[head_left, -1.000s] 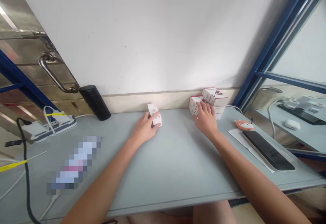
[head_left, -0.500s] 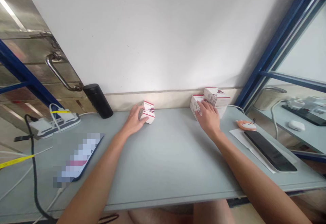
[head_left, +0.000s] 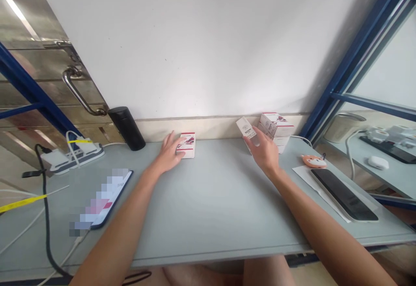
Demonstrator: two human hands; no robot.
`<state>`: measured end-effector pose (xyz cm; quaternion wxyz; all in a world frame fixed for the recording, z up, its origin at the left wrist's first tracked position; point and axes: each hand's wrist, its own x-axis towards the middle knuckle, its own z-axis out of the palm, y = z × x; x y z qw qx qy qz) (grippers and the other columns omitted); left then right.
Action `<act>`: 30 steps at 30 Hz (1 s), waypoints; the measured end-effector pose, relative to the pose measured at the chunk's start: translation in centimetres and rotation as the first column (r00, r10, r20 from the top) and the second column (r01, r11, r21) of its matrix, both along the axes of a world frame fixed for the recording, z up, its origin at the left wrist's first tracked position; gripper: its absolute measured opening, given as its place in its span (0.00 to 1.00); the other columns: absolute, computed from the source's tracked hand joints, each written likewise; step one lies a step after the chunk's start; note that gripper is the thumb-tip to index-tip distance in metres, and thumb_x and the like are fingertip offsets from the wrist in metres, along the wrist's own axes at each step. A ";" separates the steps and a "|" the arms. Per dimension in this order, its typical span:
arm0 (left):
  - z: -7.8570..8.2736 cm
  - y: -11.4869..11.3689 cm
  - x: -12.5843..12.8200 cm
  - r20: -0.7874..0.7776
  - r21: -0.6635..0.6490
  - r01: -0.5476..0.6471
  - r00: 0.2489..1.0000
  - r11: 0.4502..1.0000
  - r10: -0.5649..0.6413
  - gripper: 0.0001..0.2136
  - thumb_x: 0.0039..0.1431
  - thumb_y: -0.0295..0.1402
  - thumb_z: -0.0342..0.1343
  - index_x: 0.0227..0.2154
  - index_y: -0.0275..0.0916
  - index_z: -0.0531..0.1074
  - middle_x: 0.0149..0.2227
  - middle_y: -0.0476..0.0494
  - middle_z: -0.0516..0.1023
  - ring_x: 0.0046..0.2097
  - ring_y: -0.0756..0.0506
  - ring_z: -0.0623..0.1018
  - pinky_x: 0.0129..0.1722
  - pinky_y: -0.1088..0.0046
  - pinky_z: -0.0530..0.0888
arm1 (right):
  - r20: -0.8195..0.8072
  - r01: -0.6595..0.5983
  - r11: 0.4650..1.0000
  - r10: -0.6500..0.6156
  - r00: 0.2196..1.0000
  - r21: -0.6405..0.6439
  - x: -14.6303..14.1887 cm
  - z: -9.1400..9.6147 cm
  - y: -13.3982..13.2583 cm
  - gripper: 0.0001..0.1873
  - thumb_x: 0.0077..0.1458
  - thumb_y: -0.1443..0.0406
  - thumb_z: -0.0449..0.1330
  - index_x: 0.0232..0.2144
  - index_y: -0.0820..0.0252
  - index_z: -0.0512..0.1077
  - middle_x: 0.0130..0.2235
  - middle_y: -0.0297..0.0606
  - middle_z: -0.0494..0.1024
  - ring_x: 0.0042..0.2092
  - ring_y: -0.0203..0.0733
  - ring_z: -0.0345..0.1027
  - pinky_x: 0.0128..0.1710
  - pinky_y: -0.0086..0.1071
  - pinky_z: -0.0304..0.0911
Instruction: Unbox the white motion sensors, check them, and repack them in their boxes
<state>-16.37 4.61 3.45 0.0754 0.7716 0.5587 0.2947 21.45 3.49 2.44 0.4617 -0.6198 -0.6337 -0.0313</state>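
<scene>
Loosely spread left hand (head_left: 169,154) touches white box (head_left: 189,151); right hand (head_left: 264,148) grips tilted box (head_left: 244,127)

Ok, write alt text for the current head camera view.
A person's right hand holds a tilted white carton beside stacked cartons, while the left hand touches a red-trimmed carton on a gray table. A black cylindrical bottle stands at left.

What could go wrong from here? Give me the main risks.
The right hand holds a tilted box close beside the box stack, so a sideways swing might knock the stack. The tilted box could also slip if that grip loosens. The left hand is at the other box, its fingers overlapping it, so pulling away carelessly might drag it askew.
</scene>
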 end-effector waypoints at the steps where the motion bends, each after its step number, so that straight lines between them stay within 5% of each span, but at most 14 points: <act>1: 0.3 -0.3 0.7 -0.016 0.088 0.005 1.000 0.996 -0.003 0.25 0.58 0.35 0.59 0.59 0.44 0.70 0.75 0.34 0.51 0.74 0.25 0.50 0.70 0.36 0.54 | -0.066 -0.038 0.999 0.037 0.997 -0.012 -0.2 0.1 -0.1 0.32 0.65 0.47 0.60 0.64 0.55 0.72 0.56 0.47 0.82 0.53 0.60 0.77 0.50 0.49 0.71; 4: 0.7 -1.6 4.7 0.109 0.199 0.043 0.992 0.979 -0.066 0.20 0.64 0.36 0.57 0.59 0.45 0.71 0.71 0.34 0.58 0.73 0.29 0.56 0.71 0.39 0.55 | -0.333 -0.239 0.971 0.229 0.915 0.010 -1.3 0.2 -0.5 0.36 0.61 0.43 0.63 0.62 0.56 0.74 0.53 0.47 0.83 0.51 0.57 0.78 0.53 0.49 0.71; 6: 0.3 -2.9 8.3 0.360 0.066 0.074 0.928 0.995 -0.093 0.19 0.70 0.40 0.51 0.60 0.45 0.67 0.63 0.33 0.69 0.66 0.34 0.68 0.68 0.43 0.64 | -0.554 -0.396 0.916 0.365 0.749 0.068 -2.4 0.0 -0.8 0.36 0.61 0.42 0.62 0.60 0.59 0.75 0.53 0.47 0.83 0.53 0.55 0.77 0.56 0.48 0.71; 9: -0.9 -4.6 12.9 0.704 -0.237 0.262 0.710 0.936 -0.021 0.28 0.71 0.48 0.52 0.67 0.46 0.51 0.56 0.34 0.77 0.56 0.38 0.78 0.56 0.49 0.77 | -0.771 -0.582 0.806 0.435 0.464 0.105 -4.1 -0.5 -1.3 0.30 0.62 0.43 0.61 0.54 0.58 0.77 0.52 0.45 0.82 0.52 0.52 0.77 0.56 0.47 0.72; 12: -1.8 -5.5 14.4 0.864 -0.220 0.355 0.504 0.909 0.013 0.35 0.69 0.47 0.57 0.67 0.50 0.40 0.56 0.37 0.78 0.55 0.40 0.80 0.53 0.55 0.80 | -0.805 -0.727 0.681 0.478 0.351 0.087 -4.8 -1.2 -1.9 0.23 0.59 0.49 0.66 0.52 0.53 0.75 0.51 0.39 0.80 0.49 0.49 0.77 0.51 0.45 0.74; 14: -2.0 -5.6 14.0 0.849 -0.176 0.349 0.527 0.920 -0.038 0.39 0.66 0.44 0.62 0.68 0.53 0.41 0.56 0.39 0.78 0.51 0.42 0.82 0.50 0.59 0.81 | -0.773 -0.778 0.624 0.527 0.354 0.069 -4.9 -1.4 -2.2 0.26 0.59 0.52 0.66 0.58 0.48 0.70 0.52 0.38 0.79 0.50 0.49 0.76 0.52 0.45 0.74; 16: -2.0 -5.7 13.2 0.740 -0.140 0.322 0.662 0.936 -0.117 0.40 0.63 0.40 0.65 0.69 0.54 0.44 0.58 0.38 0.75 0.46 0.42 0.83 0.46 0.60 0.82 | -0.712 -0.783 0.620 0.573 0.406 0.053 -5.0 -1.4 -2.7 0.31 0.63 0.51 0.63 0.65 0.46 0.61 0.55 0.40 0.77 0.55 0.49 0.74 0.55 0.47 0.72; 20: -2.1 -5.9 12.4 0.397 0.038 0.244 0.886 0.969 -0.239 0.39 0.62 0.34 0.65 0.70 0.52 0.51 0.63 0.36 0.71 0.58 0.36 0.78 0.52 0.56 0.80 | -0.460 -0.650 0.759 0.591 0.662 0.041 -5.3 -0.6 -3.6 0.28 0.68 0.48 0.58 0.64 0.49 0.62 0.60 0.44 0.75 0.58 0.52 0.72 0.60 0.49 0.67; 22: -2.3 -5.9 12.5 0.321 0.099 0.241 0.911 0.965 -0.260 0.40 0.62 0.32 0.66 0.71 0.52 0.51 0.64 0.36 0.71 0.61 0.36 0.76 0.54 0.56 0.79 | -0.359 -0.598 0.801 0.569 0.740 0.035 -5.2 -0.1 -3.8 0.25 0.67 0.47 0.58 0.60 0.50 0.68 0.57 0.44 0.78 0.55 0.52 0.73 0.57 0.47 0.68; 27: -3.1 -5.4 12.5 0.148 0.234 0.222 0.954 0.946 -0.260 0.44 0.59 0.26 0.68 0.71 0.55 0.49 0.63 0.37 0.69 0.59 0.36 0.77 0.55 0.54 0.80 | -0.465 -0.566 0.822 0.524 0.713 0.060 -4.3 1.3 -3.6 0.26 0.68 0.41 0.52 0.40 0.56 0.75 0.40 0.38 0.81 0.42 0.47 0.73 0.46 0.39 0.69; 30: -2.4 -5.5 12.5 -0.052 0.495 0.300 0.947 0.816 -0.317 0.41 0.58 0.24 0.69 0.67 0.57 0.56 0.67 0.36 0.59 0.66 0.33 0.72 0.58 0.51 0.79 | -0.576 -0.510 0.860 0.414 0.705 -0.005 -3.9 2.2 -3.5 0.31 0.67 0.38 0.49 0.32 0.56 0.73 0.32 0.36 0.77 0.37 0.46 0.70 0.40 0.38 0.67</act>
